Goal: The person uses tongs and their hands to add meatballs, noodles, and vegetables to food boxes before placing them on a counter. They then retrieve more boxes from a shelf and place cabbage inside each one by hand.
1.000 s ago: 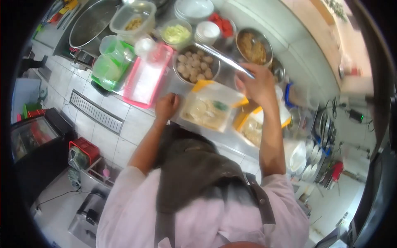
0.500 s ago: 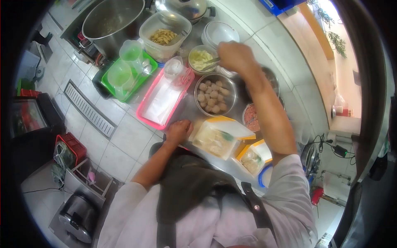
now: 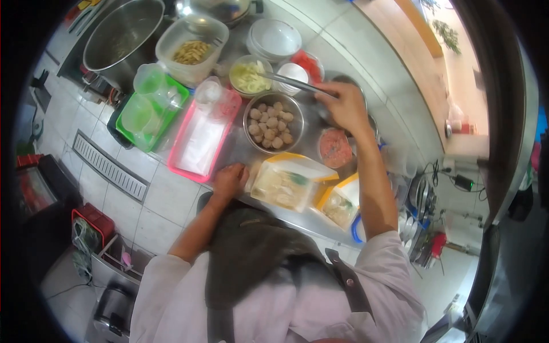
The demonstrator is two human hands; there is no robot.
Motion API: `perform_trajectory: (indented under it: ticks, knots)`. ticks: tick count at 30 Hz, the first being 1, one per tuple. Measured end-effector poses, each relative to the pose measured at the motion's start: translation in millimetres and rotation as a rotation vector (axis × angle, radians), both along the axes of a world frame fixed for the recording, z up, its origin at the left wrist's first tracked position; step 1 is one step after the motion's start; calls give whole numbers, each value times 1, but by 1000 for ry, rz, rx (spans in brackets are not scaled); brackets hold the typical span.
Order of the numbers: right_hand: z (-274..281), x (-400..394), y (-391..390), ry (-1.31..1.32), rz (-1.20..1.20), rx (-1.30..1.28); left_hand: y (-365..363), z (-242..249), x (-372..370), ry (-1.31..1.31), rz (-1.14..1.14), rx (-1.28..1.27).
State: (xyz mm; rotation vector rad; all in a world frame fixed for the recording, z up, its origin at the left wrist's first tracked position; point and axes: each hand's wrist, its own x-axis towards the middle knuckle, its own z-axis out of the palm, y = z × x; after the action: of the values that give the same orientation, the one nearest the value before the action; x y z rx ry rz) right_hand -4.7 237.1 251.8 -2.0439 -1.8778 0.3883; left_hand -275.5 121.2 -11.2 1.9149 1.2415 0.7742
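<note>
My right hand [image 3: 346, 108] fingers clamp long metal tongs [image 3: 289, 82], tips over the small bowl of pale shreds [image 3: 248, 76] at ten o'clock; left hand [image 3: 230, 181] fingers curled together on the bench [image 3: 237, 151].

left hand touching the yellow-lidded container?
Touching. In the head view the left hand rests on the counter edge with its knuckles against the near corner of the yellow-lidded container; no gap shows.

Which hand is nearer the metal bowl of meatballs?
Right. The right hand holds tongs just past the far-right rim of the metal bowl of meatballs. The left hand rests at the counter edge, farther off on the near side.
</note>
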Motion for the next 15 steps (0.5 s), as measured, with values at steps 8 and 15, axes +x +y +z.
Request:
perform_trajectory:
  ticks: [8,15]
  knots:
    - [6,9,-186,582,-186,-357,-3,-5,0,22,66,10]
    - [-47,-22,-229,2,93,-410,7,-7,3,-82,88,-103]
